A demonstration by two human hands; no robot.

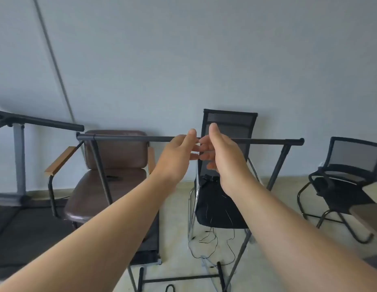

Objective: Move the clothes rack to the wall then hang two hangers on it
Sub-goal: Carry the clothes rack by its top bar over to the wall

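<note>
The wall [183, 60] rose behind two chairs [223, 169], and the rack [267, 141] stood just before them, its bar level. Both hands met at mid-bar: the left hand [179, 152] and right hand [221, 152], fingers loosely curled, pinched a thin, pale hanger [196, 175] dangling below.

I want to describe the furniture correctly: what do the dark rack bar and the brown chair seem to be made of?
Dark horizontal rack bar: probably metal tube, matt dark coating; thin, straight, capped ends. Brown padded armchair: leather or imitation leather, which one is unclear; smooth, with soft sheen. Its armrests look wooden.
</note>
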